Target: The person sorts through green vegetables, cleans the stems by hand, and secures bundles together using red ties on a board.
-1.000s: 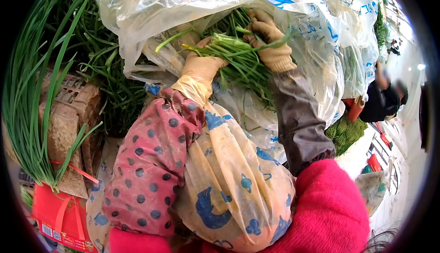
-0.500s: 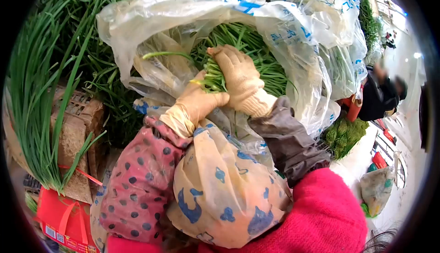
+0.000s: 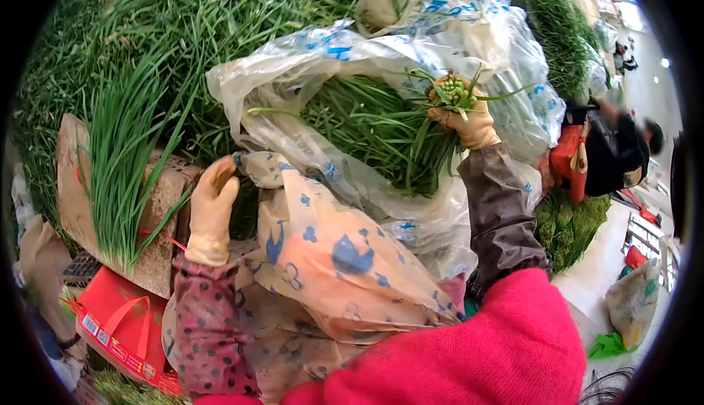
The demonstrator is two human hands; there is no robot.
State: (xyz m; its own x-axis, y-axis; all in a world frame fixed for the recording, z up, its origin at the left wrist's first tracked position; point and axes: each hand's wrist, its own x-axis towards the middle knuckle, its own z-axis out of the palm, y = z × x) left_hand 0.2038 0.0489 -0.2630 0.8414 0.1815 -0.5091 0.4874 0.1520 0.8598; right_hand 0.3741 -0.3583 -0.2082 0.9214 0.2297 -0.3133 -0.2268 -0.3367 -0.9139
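Note:
My right hand [image 3: 477, 123], in a pale glove, grips a bunch of long green leafy stalks [image 3: 453, 93] by the cut-end side. The pale ends point up toward the camera, and some leaves hang below the fist. More green stalks [image 3: 359, 115] lie inside the open clear plastic bag [image 3: 257, 75] with blue print. My left hand [image 3: 211, 211], also gloved, is raised at the left beside the top edge of the patterned apron [image 3: 352, 258]. Its fingertips are soiled, its thumb stands slightly apart, and nothing shows in it.
A separate bundle of greens [image 3: 125, 178] leans on a worn brown box [image 3: 165, 207] at the left. Below stands a red box [image 3: 121, 324]. Loose greens [image 3: 220, 9] are heaped behind. At the right are a person in dark clothes [image 3: 612, 156] and more bundles [image 3: 568, 229].
My hands were together on the stalks in the bag. My right hand has moved right with the bunch; my left hand has let go and moved left. The view has shifted.

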